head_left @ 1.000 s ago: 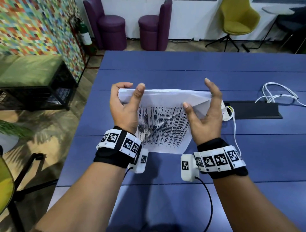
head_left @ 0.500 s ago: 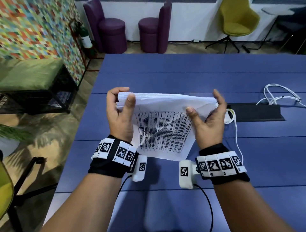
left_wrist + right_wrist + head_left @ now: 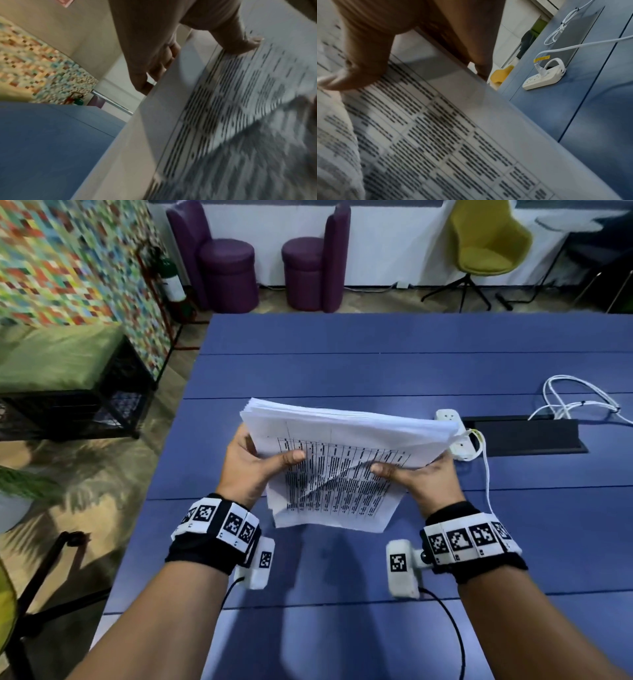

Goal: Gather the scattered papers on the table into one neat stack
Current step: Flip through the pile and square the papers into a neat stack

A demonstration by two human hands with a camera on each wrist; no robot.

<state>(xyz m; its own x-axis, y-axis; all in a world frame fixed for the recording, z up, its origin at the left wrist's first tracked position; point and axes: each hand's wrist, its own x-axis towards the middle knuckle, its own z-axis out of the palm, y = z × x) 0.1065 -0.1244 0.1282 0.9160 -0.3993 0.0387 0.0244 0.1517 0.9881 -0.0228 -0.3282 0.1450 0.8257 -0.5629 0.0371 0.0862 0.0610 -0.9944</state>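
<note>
Both of my hands hold one stack of papers (image 3: 342, 460) up in the air over the blue worktop (image 3: 376, 364), and no sheet of it touches the worktop. My left hand (image 3: 250, 470) grips the left side, with the thumb pressed on the top sheet and the fingers (image 3: 164, 59) curled under the edge. My right hand (image 3: 424, 477) grips the right side the same way, thumb on top and the other fingers underneath. The top sheet shows rows of black print, and it has a bent crease across the middle. The far edge of the stack sits higher than the near edge. A white power strip (image 3: 455, 436) lies on the worktop just past my right hand, near a black panel (image 3: 527, 436) and some white cables (image 3: 575, 398).
</note>
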